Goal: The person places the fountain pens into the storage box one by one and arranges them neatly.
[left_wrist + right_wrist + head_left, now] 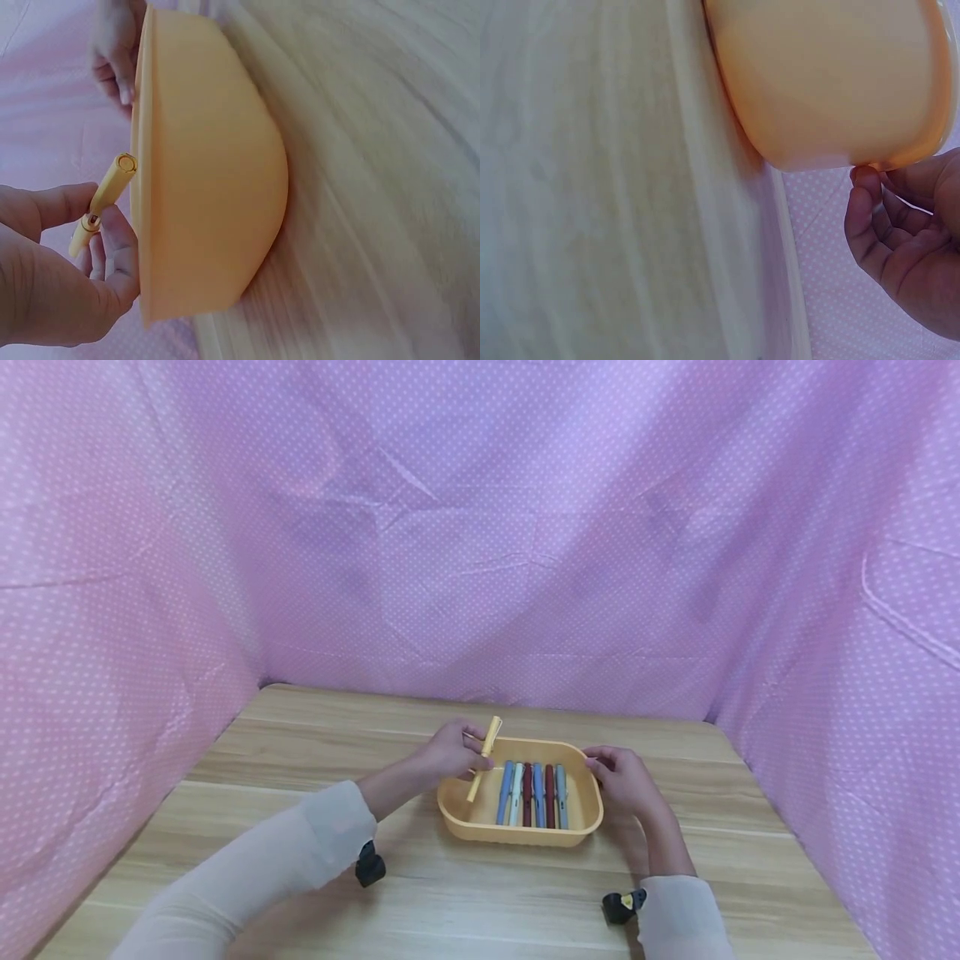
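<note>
My left hand [453, 750] pinches a yellow pen [492, 735] between thumb and fingers, slanted over the left side of a yellow-orange plastic basin [517, 837]. In the left wrist view the same pen [112, 186] shows its round end beside the basin's rim. Several capped pens [527, 795] in blue, pale mint, dark red and grey-blue lie side by side inside the basin. At the far right corner my right hand [624, 777] grips the rim. The right wrist view shows its fingers [864, 180] against the basin's outer wall; part of the thumb's contact is hidden.
The basin stands on a wood-grain table [315, 735]. Pink dotted cloth [480, 568] hangs at the back and both sides. A black wrist device [370, 864] sits below the left cuff, another black device [621, 907] by the right cuff.
</note>
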A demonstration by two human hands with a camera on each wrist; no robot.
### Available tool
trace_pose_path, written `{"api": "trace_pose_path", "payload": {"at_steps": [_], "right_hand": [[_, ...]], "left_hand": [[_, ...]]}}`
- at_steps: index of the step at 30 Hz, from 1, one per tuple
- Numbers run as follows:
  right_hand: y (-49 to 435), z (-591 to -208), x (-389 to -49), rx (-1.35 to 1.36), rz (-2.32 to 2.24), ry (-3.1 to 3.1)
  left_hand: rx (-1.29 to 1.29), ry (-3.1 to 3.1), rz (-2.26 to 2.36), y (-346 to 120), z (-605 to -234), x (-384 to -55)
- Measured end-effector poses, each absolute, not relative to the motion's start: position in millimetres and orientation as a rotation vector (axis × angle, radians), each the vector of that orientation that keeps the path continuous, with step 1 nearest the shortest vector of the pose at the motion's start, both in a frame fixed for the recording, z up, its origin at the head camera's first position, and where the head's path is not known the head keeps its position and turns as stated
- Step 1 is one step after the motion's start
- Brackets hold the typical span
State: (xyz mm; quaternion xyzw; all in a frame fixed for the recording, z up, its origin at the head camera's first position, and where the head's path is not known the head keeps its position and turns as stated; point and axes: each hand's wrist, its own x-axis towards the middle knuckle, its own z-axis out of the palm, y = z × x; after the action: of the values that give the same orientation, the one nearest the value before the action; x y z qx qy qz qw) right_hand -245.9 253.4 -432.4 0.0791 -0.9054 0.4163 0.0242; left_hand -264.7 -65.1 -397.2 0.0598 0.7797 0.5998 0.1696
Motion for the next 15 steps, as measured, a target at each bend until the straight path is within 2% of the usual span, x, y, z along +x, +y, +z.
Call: {"api": "trace_pose_path", "payload": {"at_steps": [15], "right_hand": [[253, -432, -246, 0.24, 1.291, -2.8]], "left_hand": [[0.166, 2.212, 1.674, -39, -415, -251]]}}
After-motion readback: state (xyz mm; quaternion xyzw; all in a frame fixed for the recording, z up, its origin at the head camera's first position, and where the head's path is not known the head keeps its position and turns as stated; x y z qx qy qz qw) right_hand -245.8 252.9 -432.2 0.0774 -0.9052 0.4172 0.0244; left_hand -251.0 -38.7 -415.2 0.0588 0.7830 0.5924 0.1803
